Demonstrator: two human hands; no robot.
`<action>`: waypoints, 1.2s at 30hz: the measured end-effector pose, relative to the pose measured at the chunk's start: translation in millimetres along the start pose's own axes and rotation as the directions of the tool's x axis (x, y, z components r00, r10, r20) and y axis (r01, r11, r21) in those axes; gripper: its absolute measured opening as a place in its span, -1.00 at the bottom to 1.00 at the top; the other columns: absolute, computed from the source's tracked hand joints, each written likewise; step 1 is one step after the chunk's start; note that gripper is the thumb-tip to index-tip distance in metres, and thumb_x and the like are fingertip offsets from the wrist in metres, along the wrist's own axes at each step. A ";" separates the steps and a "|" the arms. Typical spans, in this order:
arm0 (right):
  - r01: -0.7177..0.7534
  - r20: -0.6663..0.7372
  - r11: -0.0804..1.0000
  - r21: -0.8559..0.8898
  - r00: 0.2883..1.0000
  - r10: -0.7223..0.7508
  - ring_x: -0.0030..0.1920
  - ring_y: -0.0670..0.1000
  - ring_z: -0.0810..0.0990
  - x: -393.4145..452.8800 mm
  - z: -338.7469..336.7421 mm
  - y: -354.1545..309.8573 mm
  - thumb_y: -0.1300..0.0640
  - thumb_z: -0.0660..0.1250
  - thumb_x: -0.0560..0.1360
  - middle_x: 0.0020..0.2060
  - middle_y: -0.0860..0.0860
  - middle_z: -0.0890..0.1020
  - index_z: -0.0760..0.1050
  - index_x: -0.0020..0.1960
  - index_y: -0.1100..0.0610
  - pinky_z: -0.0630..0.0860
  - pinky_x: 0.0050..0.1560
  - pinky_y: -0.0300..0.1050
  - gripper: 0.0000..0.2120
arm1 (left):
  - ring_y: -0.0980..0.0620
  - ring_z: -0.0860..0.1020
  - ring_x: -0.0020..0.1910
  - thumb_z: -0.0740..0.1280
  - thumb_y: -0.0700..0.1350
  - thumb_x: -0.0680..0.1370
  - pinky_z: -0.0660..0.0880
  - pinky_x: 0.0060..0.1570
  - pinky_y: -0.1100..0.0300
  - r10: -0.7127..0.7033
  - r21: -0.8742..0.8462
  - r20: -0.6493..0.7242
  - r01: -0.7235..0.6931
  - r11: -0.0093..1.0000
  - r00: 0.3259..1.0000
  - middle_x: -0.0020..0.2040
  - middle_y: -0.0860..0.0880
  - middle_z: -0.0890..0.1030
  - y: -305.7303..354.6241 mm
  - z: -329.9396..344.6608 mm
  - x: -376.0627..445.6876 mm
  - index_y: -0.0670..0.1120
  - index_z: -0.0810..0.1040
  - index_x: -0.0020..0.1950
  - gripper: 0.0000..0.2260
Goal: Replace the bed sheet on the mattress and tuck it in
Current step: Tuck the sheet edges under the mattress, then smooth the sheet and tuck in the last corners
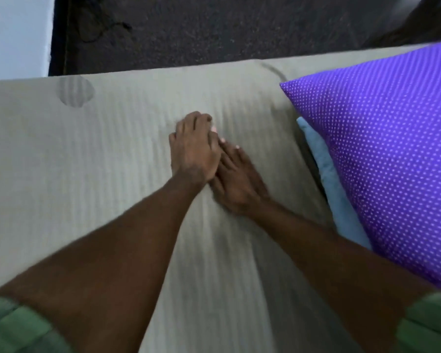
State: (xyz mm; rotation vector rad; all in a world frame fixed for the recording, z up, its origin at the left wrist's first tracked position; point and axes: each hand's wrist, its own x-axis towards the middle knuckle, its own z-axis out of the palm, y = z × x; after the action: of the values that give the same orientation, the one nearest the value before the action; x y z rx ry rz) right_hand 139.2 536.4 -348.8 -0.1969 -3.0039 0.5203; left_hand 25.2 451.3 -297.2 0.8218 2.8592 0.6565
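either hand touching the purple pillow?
No: both hands, left hand partly over right hand, lie flat on the striped bed sheet, clear of the purple polka-dot pillow.

matt ribbed cloth bed sheet [112,154]; smooth dotted cloth pillow [392,149]

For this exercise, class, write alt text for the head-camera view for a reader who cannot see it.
Two bare hands, the left hand partly over the right hand, press flat on a pale striped bed sheet covering a mattress. A purple polka-dot pillow lies at the right over a light blue one, with dark carpet beyond the bed.
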 end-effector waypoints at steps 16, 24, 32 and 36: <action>-0.534 0.099 0.845 0.004 0.841 0.531 0.66 0.10 0.00 -146.0 -18.8 -22.6 0.04 0.14 0.67 0.67 0.06 0.05 0.05 0.67 0.12 -0.01 0.62 0.11 -0.38 | -0.14 0.34 0.47 0.26 -0.07 0.64 0.36 0.43 -0.08 0.058 0.044 0.471 -0.089 0.995 0.880 0.55 -0.09 0.32 29.0 -19.1 -160.1 -0.09 0.38 0.51 -0.57; -0.618 0.312 0.746 0.247 0.780 0.542 0.57 0.24 0.24 -217.9 -150.0 -73.8 0.14 0.12 0.65 0.54 0.31 0.30 0.22 0.57 0.36 0.13 0.54 -0.06 -0.45 | -0.18 0.53 0.31 0.27 -0.08 0.58 0.43 0.33 0.10 0.016 -0.124 0.603 0.074 0.990 0.798 0.31 -0.20 0.60 106.0 -86.9 -243.8 -0.17 0.59 0.33 -0.64; -0.563 0.344 0.745 0.357 0.821 0.456 0.37 0.28 0.48 -275.9 -310.0 -97.4 0.27 0.22 0.63 0.33 0.35 0.51 0.43 0.38 0.42 0.33 0.37 0.05 -0.63 | -0.10 0.63 0.22 0.30 -0.14 0.63 0.47 0.19 0.14 -0.033 -0.181 0.500 0.142 0.973 0.865 0.19 -0.10 0.70 226.9 -202.7 -305.3 -0.08 0.72 0.15 -0.79; -0.538 0.175 0.717 0.444 0.837 0.519 0.46 0.22 0.39 -330.4 -384.7 -84.4 0.19 0.25 0.66 0.44 0.26 0.45 0.36 0.51 0.30 0.23 0.44 -0.03 -0.55 | -0.07 0.64 0.17 0.31 -0.13 0.64 0.40 0.05 0.23 -0.107 -0.240 0.427 0.227 0.944 0.898 0.13 -0.09 0.72 296.4 -228.4 -332.0 -0.12 0.71 0.04 -0.83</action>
State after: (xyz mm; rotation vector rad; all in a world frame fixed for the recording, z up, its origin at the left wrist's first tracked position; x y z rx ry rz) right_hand 497.4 537.4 20.0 -1.0313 -2.6919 1.3047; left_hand 404.4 416.3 27.3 0.5751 2.3535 0.7472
